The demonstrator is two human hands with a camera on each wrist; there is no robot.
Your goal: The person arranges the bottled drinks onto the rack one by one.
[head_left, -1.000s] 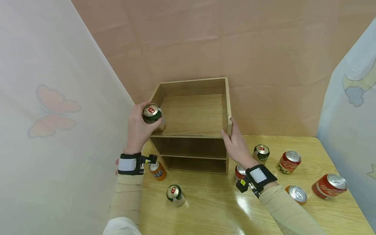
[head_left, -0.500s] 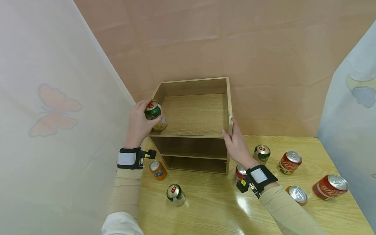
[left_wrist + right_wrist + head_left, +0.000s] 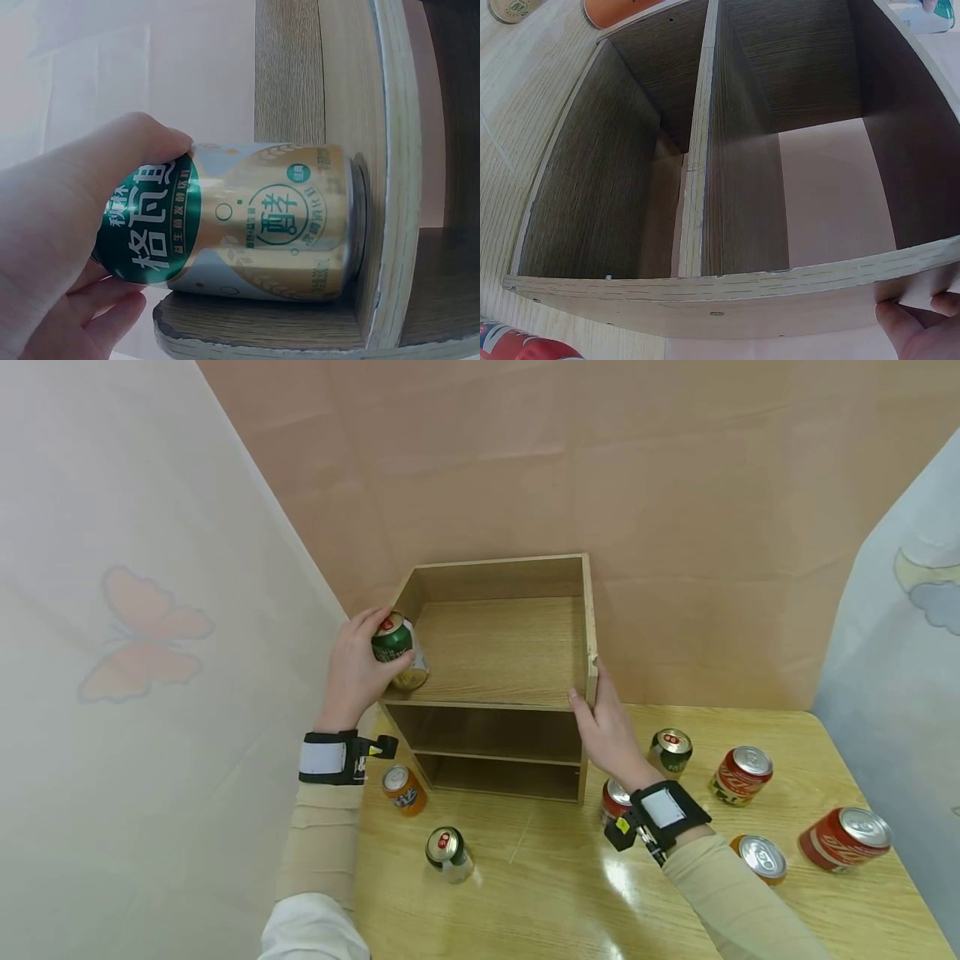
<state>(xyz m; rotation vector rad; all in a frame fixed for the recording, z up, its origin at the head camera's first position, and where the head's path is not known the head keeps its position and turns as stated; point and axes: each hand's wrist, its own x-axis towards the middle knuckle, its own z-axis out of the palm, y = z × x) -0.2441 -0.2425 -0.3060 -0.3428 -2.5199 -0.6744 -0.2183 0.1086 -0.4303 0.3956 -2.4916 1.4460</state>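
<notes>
My left hand (image 3: 354,668) holds a green, white and gold drink can (image 3: 411,672), thumb on one side and fingers on the other. The can stands in the front left corner of the top level of a small wooden shelf (image 3: 502,647). In the left wrist view, the can's base (image 3: 358,217) is right at the shelf board, close beside the low side wall. My right hand (image 3: 609,731) grips the front of the shelf's right side panel, thumb on the inner side. Part of that hand (image 3: 922,330) shows at the panel in the right wrist view.
An orange can (image 3: 403,790) and a green-topped can (image 3: 449,855) stand left of centre on the table (image 3: 555,893). To the right are another green can (image 3: 670,752), red cans (image 3: 741,775), (image 3: 844,839) and an orange can (image 3: 759,858). A red can (image 3: 615,799) is partly behind my right wrist.
My left hand has shifted slightly forward and the can's top has tipped away from me, so more of its side shows. The right hand keeps its grip on the panel.
</notes>
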